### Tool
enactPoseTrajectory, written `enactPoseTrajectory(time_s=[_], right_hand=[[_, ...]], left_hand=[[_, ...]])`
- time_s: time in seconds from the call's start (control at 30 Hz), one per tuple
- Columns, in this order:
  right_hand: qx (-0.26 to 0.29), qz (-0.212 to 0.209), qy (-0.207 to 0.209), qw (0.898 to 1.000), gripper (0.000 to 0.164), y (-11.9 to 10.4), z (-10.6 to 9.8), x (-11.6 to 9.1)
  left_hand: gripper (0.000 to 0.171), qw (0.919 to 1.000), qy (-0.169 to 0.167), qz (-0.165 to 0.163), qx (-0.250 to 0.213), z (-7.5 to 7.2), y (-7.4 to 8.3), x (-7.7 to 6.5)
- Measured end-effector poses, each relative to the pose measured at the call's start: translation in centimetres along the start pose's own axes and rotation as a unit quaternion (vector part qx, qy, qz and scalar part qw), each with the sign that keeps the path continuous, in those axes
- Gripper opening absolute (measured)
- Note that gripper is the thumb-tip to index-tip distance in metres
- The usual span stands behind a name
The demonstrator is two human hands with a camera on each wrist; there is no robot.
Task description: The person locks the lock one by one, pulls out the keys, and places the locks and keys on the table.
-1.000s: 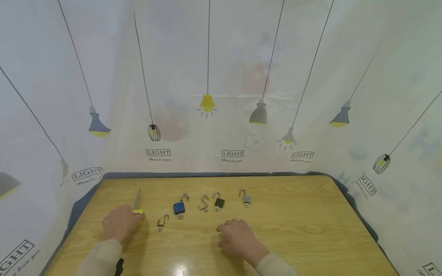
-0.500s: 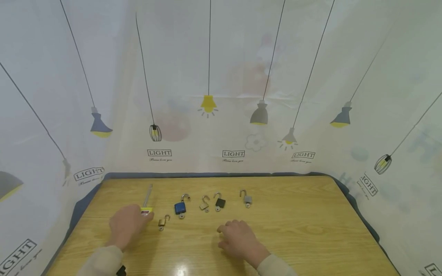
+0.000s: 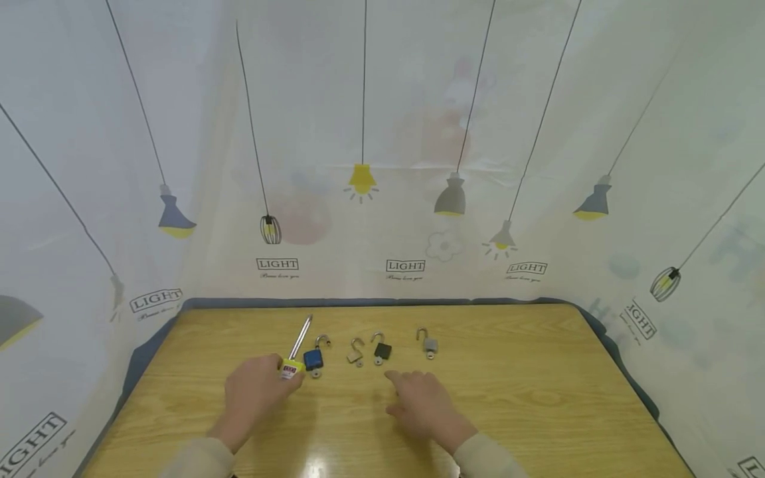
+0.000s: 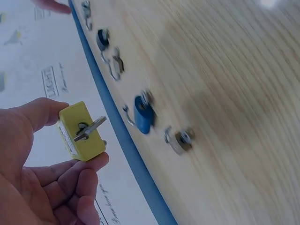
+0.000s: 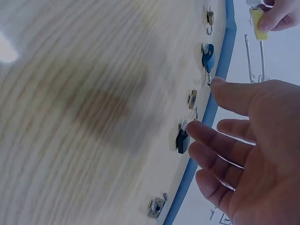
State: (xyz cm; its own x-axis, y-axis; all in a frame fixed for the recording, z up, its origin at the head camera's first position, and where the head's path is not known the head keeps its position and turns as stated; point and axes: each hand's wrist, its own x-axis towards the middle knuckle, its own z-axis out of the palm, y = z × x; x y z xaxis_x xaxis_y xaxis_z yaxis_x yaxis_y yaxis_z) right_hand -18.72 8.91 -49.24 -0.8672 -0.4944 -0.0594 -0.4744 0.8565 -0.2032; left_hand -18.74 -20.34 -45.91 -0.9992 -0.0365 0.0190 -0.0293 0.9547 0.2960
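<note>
Pale sheeting printed with hanging lamps and LIGHT labels rose behind a wood-grain worktop, a blue strip along its far edge. At the left, 1 light sleeve led to the left hand, whose grip pinched a yellow padlock above the worktop, thumb on 1 side and fingers on the other. Its long shackle pointed away from the person, and a key stuck out of its base. Next came a small brass padlock, lying on the worktop but hidden by the left hand in the head view. Just right of the yellow body lay a blue padlock, then, side by side, a tan padlock and a black padlock. Near the black 1, the right hand hovered, its grip slack, fingers loosely bent and holding nothing. Furthest right, beyond that hand, lay a silver-grey padlock, its shackle released.
</note>
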Motion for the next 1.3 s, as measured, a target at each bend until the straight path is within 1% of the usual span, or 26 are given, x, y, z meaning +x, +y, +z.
enactPoseTrajectory(time_s=[0.1, 0.23, 0.3, 0.4, 0.5, 0.57, 0.7, 0.77, 0.87, 0.93, 1.0, 1.03, 1.07, 1.1, 1.17, 1.23, 1.3], right_hand=[[0.021, -0.001, 0.016, 1.0, 0.053, 0.5, -0.4, 0.0], [0.084, 0.01, 0.04, 0.996, 0.048, 1.2, -0.6, 0.2], [0.126, 0.018, 0.053, 0.99, 0.047, 1.4, -0.6, 0.5], [0.195, 0.031, 0.072, 0.978, 0.045, 1.8, -0.5, 0.9], [0.264, 0.036, 0.089, 0.96, 0.043, 2.2, -0.4, 1.4], [0.3, 0.038, 0.094, 0.948, 0.043, 2.4, -0.4, 1.6], [0.369, 0.045, 0.08, 0.925, 0.047, 2.3, -0.5, 1.9], [0.407, 0.056, 0.07, 0.909, 0.048, 2.2, -0.5, 2.1], [0.482, 0.081, 0.068, 0.87, 0.048, 2.0, -0.5, 2.2], [0.529, 0.098, 0.072, 0.84, 0.048, 1.9, -0.5, 2.4], [0.569, 0.107, 0.075, 0.812, 0.048, 1.8, -0.5, 2.5], [0.581, 0.11, 0.074, 0.803, 0.047, 1.8, -0.5, 2.6], [0.59, 0.111, 0.074, 0.796, 0.046, 1.8, -0.5, 2.7], [0.597, 0.112, 0.073, 0.791, 0.044, 1.9, -0.4, 2.8], [0.605, 0.113, 0.075, 0.784, 0.04, 1.9, -0.4, 2.9], [0.601, 0.113, 0.082, 0.787, 0.037, 2.0, -0.3, 2.9], [0.589, 0.118, 0.093, 0.794, 0.035, 2.0, -0.4, 2.9]], left_hand=[[0.045, 0.9998, 0.0, 0.014, -0.014, 0.3, 1.3, -0.4], [0.041, 0.9988, -0.004, 0.038, -0.032, 0.8, 3.3, -1.1], [0.042, 0.998, -0.003, 0.054, -0.034, 0.9, 4.2, -1.5], [0.044, 0.9965, 0.0, 0.077, -0.032, 1.2, 5.4, -2.0], [0.045, 0.9944, 0.004, 0.099, -0.037, 1.5, 6.4, -2.5], [0.044, 0.9926, 0.007, 0.115, -0.04, 1.8, 7.0, -2.7], [0.043, 0.9895, 0.007, 0.134, -0.053, 2.4, 7.9, -3.1], [0.044, 0.9887, 0.006, 0.139, -0.056, 2.7, 8.2, -3.2], [0.044, 0.9876, 0.001, 0.143, -0.066, 3.1, 8.5, -3.4], [0.044, 0.9869, 0.0, 0.145, -0.072, 3.4, 8.7, -3.5], [0.043, 0.9862, 0.002, 0.147, -0.077, 3.6, 8.8, -3.5], [0.043, 0.9861, 0.004, 0.147, -0.077, 3.8, 8.9, -3.5], [0.042, 0.9859, 0.006, 0.148, -0.078, 3.9, 8.9, -3.5], [0.042, 0.9855, 0.008, 0.149, -0.08, 4.1, 9.0, -3.5], [0.042, 0.9853, 0.01, 0.149, -0.082, 4.3, 9.1, -3.6], [0.042, 0.9856, 0.01, 0.148, -0.081, 4.5, 9.1, -3.6], [0.043, 0.9857, 0.01, 0.144, -0.086, 4.6, 9.1, -3.6]])
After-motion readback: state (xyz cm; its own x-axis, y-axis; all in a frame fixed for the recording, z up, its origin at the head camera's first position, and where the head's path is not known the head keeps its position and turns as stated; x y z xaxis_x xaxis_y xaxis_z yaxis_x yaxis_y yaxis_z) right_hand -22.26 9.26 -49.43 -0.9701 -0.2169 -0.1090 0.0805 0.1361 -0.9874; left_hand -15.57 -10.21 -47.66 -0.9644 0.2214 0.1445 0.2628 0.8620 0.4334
